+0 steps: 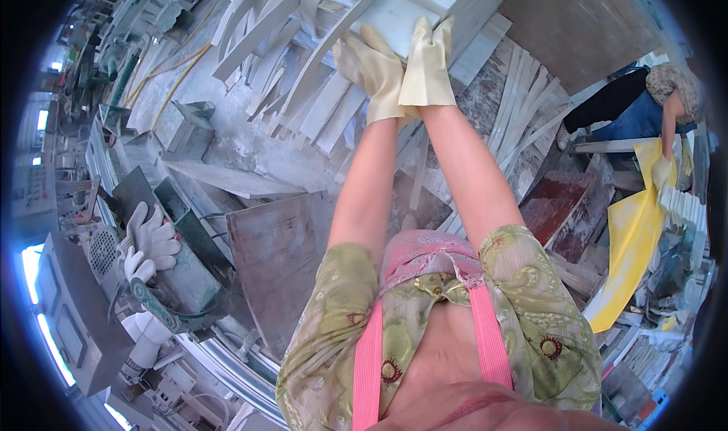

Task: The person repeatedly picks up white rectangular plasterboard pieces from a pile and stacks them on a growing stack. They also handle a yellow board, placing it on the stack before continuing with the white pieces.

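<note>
Both of my hands are stretched out ahead in cream rubber gloves, close together at the top of the view. A pale white stone slab (396,20) lies at the near side of a stack of similar slabs (474,21). My left hand (371,65) is closed on the slab's near left side. My right hand (429,61) is closed on its near right side, with the fingertips bent over its edge. The undersides of the slab and some fingers are hidden. Long thin stone strips (322,105) lean and lie beside my left hand.
More narrow strips (523,105) lie right of my forearms. A brown board (584,25) is at the upper right. At the far right a co-worker (671,97) bends over near a yellow sheet (633,241). Left are a green-edged machine (186,260), white gloves (155,241) and a yellow hose (174,82).
</note>
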`<state>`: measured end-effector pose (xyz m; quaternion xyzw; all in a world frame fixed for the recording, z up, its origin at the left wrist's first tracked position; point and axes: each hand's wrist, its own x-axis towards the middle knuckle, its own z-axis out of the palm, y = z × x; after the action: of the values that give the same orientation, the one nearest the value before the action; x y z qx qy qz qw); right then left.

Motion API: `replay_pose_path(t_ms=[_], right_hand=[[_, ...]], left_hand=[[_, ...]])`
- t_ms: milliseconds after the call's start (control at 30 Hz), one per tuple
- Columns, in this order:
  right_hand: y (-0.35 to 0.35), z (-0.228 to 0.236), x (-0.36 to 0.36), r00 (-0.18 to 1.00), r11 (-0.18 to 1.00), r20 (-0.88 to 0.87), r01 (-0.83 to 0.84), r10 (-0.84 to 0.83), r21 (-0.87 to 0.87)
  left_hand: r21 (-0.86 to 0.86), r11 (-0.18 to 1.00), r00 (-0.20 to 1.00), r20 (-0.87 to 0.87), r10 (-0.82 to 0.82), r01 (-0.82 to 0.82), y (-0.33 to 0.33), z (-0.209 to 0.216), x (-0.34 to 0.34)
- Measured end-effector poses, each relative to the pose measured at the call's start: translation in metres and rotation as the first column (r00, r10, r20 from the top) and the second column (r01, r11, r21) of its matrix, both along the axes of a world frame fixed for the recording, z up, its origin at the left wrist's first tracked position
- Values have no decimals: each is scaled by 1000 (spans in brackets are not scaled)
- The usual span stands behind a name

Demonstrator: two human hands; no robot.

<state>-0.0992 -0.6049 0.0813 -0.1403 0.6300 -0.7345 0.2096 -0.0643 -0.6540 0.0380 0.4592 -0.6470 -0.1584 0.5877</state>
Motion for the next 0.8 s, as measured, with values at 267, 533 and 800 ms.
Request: replay_pose_path(t_ms=[267,533,800], right_hand=[[-6,-13,3,985,999,-167,24,-31,-46],[-15,-14,2,1000,978,17,24,-21,-206],[60,10,-24,972,949,29,-232,232,214]], left_hand=[[-260,964,998,55,-33,46,-19,-8,8],[-241,970,1000,-5,18,-19,-25,-9,2],[-48,997,997,-20,-69,68,-18,-3,15]])
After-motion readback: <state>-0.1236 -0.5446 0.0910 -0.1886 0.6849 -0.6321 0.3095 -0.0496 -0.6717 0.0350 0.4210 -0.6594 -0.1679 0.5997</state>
